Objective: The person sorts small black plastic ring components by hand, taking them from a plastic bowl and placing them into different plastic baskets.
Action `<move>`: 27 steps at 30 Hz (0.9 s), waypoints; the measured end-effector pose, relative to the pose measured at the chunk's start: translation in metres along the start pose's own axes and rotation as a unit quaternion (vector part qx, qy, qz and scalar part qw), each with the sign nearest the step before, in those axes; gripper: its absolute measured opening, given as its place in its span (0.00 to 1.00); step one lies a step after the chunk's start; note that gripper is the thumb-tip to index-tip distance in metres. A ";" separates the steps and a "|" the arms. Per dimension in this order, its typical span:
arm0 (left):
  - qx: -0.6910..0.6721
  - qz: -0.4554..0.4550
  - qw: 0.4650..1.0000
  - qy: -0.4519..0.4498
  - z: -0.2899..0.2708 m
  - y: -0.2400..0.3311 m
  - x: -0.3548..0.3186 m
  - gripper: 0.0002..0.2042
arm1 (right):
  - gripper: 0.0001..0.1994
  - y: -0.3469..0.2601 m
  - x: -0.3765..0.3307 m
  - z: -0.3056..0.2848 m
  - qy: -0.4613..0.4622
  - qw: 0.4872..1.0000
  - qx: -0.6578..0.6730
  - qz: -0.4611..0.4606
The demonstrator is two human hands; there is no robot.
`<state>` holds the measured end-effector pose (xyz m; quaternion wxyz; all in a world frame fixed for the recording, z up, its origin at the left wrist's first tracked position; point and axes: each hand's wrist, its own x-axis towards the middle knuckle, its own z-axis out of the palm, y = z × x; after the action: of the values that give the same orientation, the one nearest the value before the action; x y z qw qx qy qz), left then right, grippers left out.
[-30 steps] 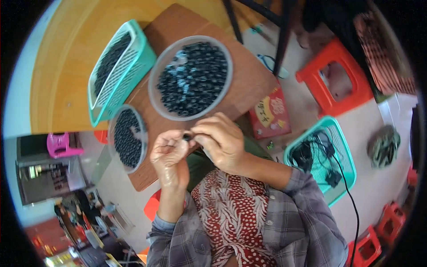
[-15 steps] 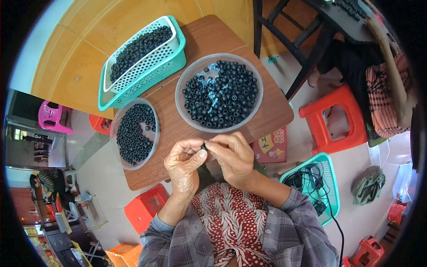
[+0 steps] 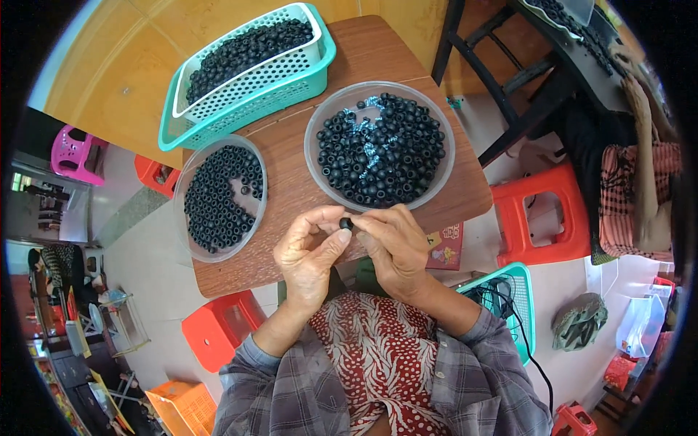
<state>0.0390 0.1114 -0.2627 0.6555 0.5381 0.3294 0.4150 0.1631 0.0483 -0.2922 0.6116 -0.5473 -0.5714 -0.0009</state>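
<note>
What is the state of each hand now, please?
Left hand: closed, pinching a black bead.
Right hand: beside the bead; whether it grips anything cannot be told.

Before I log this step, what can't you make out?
Head view:
Held bead: too small to see any thread; left hand covers part.
Large round tub: floor hidden under beads.
Turquoise floor basket: lower left hidden by right sleeve.
Black table: cut off by picture edge.

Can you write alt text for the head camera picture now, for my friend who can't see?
A person's left hand pinches a small black bead, with the right hand close beside it. On a brown table are two round tubs of black beads and a white basket of them inside a turquoise basket.
</note>
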 end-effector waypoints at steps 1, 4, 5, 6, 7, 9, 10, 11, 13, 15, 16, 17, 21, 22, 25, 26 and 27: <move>0.019 0.026 0.999 0.001 -0.002 -0.002 0.000 0.16 | 0.14 -0.002 0.001 0.002 -0.004 1.000 0.006 0.006; 0.069 0.073 0.995 0.001 -0.009 -0.008 0.004 0.15 | 0.13 -0.005 0.002 0.007 -0.013 1.000 0.007 0.013; 0.065 0.072 0.995 0.001 -0.009 -0.007 0.005 0.15 | 0.13 -0.005 0.002 0.008 -0.016 1.000 0.006 0.017; 0.030 0.044 0.999 0.001 -0.009 -0.005 0.006 0.15 | 0.13 -0.006 0.002 0.008 -0.018 1.000 0.003 0.016; -0.005 0.016 1.000 0.001 -0.009 -0.004 0.007 0.15 | 0.13 -0.006 0.003 0.008 -0.027 0.999 -0.004 0.022; -0.026 0.005 1.000 -0.006 -0.012 -0.007 0.010 0.12 | 0.13 -0.006 0.004 0.008 -0.038 0.999 -0.015 0.027; -0.042 -0.007 0.999 -0.012 -0.015 -0.009 0.012 0.10 | 0.13 -0.005 0.004 0.010 -0.038 0.999 -0.009 0.027; -0.045 -0.008 0.999 -0.013 -0.017 -0.011 0.015 0.10 | 0.12 -0.006 0.004 0.010 -0.038 0.999 -0.001 0.028; -0.208 -0.110 0.972 -0.020 -0.022 -0.015 0.022 0.09 | 0.14 -0.002 0.008 0.005 -0.044 0.999 -0.019 0.002; -0.254 -0.135 0.958 -0.024 -0.028 -0.019 0.026 0.08 | 0.15 0.003 0.013 0.001 -0.051 0.998 -0.030 -0.024; -0.309 -0.156 0.937 -0.040 -0.029 -0.020 0.027 0.07 | 0.14 0.004 0.016 -0.004 -0.054 0.997 -0.046 -0.017; -0.364 -0.177 0.913 -0.058 -0.030 -0.021 0.028 0.07 | 0.14 0.005 0.019 -0.009 -0.056 0.996 -0.064 -0.010; -0.377 -0.199 0.902 -0.064 -0.035 -0.026 0.028 0.06 | 0.12 0.012 0.025 -0.021 -0.034 0.995 -0.092 -0.002; -0.380 -0.200 0.901 -0.068 -0.036 -0.026 0.028 0.06 | 0.13 0.015 0.028 -0.022 -0.028 0.995 -0.097 -0.010; -0.343 -0.205 0.914 -0.066 -0.040 -0.030 0.024 0.08 | 0.13 0.027 0.041 -0.033 -0.025 0.988 -0.147 -0.044; -0.336 -0.207 0.917 -0.061 -0.041 -0.031 0.023 0.08 | 0.11 0.032 0.047 -0.035 -0.026 0.985 -0.164 -0.035; -0.330 -0.208 0.919 -0.055 -0.041 -0.033 0.022 0.08 | 0.11 0.038 0.052 -0.036 -0.027 0.985 -0.166 -0.035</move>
<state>0.0187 0.1468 -0.3035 0.8845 0.2332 0.2412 0.3243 0.2298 0.0715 -0.2720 0.4965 -0.6207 -0.5980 -0.1024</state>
